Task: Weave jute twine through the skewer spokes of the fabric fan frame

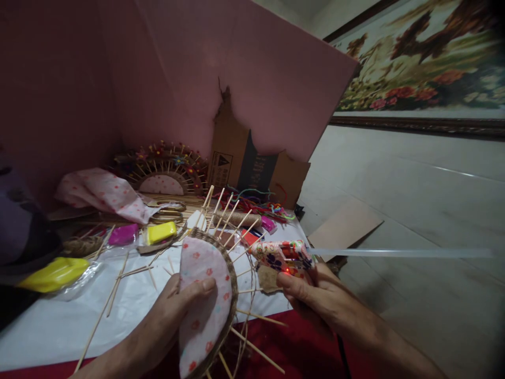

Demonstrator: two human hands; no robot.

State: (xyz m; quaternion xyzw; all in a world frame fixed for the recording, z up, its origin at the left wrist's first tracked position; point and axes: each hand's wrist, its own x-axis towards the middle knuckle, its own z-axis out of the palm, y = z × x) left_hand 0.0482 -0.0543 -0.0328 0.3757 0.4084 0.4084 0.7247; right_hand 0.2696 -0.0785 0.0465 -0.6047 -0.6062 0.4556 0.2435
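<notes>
My left hand [173, 310] grips a round woven disc [207, 300] covered in pink flowered cloth, with thin wooden sticks fanning out from its rim; the thumb presses on the cloth face. My right hand [311, 297] is closed round a flower-patterned glue gun [282, 256] with a small red light lit. The gun's nozzle points left at the disc's upper right rim. A long clear glue stick [394, 253] juts out of the gun's back to the right.
A white sheet [130, 305] covers the table, strewn with loose sticks, yellow [161, 232] and magenta [123, 234] packets, pink flowered cloth [104, 192], coloured cords [256, 202], and a finished stick fan [163, 168] at the back. Pink board [177, 68] and cardboard [244, 163] stand behind. Tiled floor lies to the right.
</notes>
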